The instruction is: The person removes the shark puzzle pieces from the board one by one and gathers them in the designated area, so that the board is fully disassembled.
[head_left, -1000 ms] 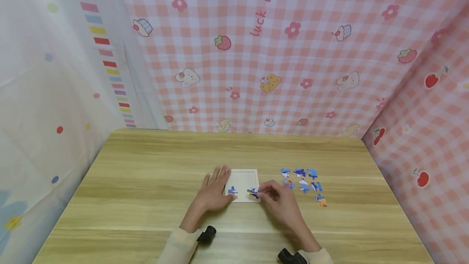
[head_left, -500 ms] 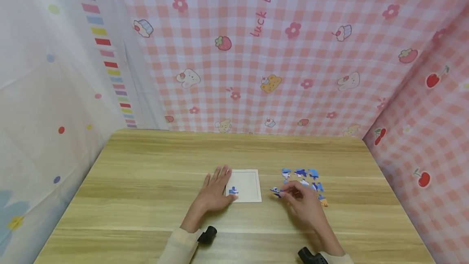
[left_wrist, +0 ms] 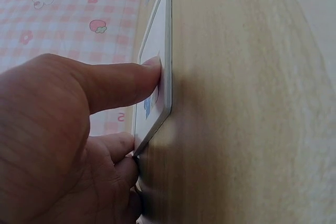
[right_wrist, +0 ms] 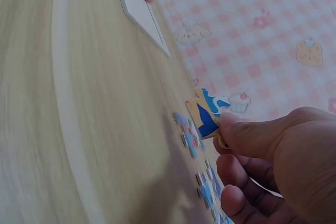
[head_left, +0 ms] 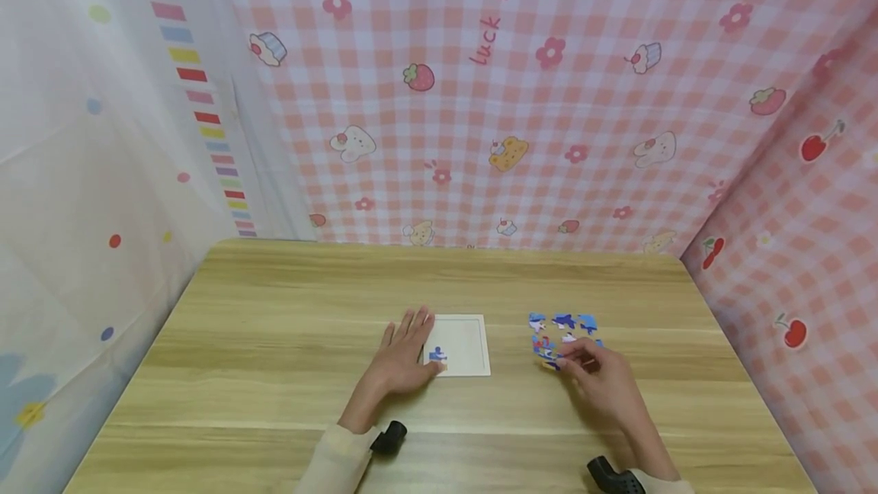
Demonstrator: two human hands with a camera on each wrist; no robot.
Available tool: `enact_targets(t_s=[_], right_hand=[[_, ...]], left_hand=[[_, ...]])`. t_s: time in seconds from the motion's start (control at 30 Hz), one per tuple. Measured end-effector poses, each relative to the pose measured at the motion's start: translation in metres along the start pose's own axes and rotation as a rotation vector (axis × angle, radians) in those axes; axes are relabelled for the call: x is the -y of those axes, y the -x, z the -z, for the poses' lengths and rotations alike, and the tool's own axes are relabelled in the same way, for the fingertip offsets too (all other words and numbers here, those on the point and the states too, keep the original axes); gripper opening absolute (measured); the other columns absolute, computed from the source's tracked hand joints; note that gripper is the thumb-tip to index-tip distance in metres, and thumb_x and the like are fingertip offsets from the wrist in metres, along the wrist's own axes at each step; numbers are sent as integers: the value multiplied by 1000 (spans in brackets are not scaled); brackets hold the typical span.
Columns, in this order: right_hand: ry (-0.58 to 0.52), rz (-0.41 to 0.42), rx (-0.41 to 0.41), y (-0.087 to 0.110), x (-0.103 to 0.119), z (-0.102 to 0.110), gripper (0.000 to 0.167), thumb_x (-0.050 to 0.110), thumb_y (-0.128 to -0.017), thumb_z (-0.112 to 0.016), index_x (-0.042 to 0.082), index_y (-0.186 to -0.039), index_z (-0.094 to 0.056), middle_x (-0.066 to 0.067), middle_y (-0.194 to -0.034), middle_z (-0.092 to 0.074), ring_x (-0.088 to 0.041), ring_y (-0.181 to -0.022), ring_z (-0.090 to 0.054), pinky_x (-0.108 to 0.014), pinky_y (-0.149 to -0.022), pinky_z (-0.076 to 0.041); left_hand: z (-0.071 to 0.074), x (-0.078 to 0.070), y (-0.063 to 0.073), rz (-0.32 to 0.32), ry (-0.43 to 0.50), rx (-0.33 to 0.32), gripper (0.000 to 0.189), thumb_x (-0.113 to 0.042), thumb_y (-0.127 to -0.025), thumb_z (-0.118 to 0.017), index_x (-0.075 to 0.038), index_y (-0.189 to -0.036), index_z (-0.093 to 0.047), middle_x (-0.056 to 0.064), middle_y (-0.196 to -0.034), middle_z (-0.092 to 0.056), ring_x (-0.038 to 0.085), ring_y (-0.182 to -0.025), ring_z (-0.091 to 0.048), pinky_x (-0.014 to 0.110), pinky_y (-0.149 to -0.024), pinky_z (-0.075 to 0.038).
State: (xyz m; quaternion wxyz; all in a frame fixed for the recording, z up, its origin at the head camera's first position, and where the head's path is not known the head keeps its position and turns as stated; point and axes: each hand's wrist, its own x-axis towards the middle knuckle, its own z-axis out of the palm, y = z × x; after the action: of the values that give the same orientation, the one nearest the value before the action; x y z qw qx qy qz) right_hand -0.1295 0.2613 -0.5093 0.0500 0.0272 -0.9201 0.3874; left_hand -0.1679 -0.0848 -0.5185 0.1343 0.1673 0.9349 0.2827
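A white puzzle tray (head_left: pixel 463 334) lies flat near the table's middle, with one blue jigsaw piece (head_left: pixel 437 354) in its front left corner. My left hand (head_left: pixel 398 360) rests along the tray's left edge, fingers extended and thumb pressing on the front left corner over that piece. To the right, my right hand (head_left: pixel 604 380) pinches a blue and yellow jigsaw piece (right_wrist: pixel 210 113) between thumb and forefinger. It hovers just in front of the loose jigsaw pieces (head_left: pixel 564 321) and hides some of them in the head view.
The loose pieces lie in rough rows on the wooden table (head_left: pixel 288 341), to the right of the tray. A pink checked cloth (head_left: pixel 466 136) hangs behind the table, and a white patterned cloth (head_left: pixel 62 197) hangs at the left.
My right hand has carried the pinched jigsaw piece off the tray's front right area, rightward to the loose pieces. The left hand stays put on the tray.
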Motion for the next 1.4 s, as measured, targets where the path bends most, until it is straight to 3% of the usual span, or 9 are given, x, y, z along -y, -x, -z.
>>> enact_targets(t_s=[0.43, 0.6, 0.93, 1.4], right_hand=[[132, 17, 31, 2, -24, 17, 7, 12, -92, -76, 17, -93, -72, 5, -82, -70, -2, -74, -59, -19, -67, -51], [166, 48, 12, 1, -29, 17, 7, 9, -90, -77, 13, -92, -73, 3, -81, -68, -3, -72, -55, -19, -64, -48], [274, 146, -72, 1, -30, 15, 10, 4, -84, -82, 12, -87, -76, 3, -81, -69, -12, -78, -54, -27, -68, -44], [305, 193, -75, 0, -27, 16, 11, 8, -83, -83, 16, -83, -76, 5, -82, -68, -11, -79, -55, -29, -69, -47]], left_hand=[[0, -2, 0, 2, 7, -2, 84, -38, -97, -63, -5, -163, -23, 13, -173, -12, 34, -162, -5, 59, -131, -3], [-1, 0, 0, 5, 9, 2, 84, -39, -98, -62, -6, -164, -22, 13, -174, -11, 33, -162, -4, 59, -131, -3], [0, -1, 0, 1, 30, 2, 84, -38, -98, -62, -6, -164, -21, 12, -174, -11, 33, -162, -3, 59, -131, -2], [4, -2, 3, 8, 18, 8, 85, -38, -97, -64, -5, -163, -23, 13, -173, -12, 34, -162, -6, 58, -131, -3]])
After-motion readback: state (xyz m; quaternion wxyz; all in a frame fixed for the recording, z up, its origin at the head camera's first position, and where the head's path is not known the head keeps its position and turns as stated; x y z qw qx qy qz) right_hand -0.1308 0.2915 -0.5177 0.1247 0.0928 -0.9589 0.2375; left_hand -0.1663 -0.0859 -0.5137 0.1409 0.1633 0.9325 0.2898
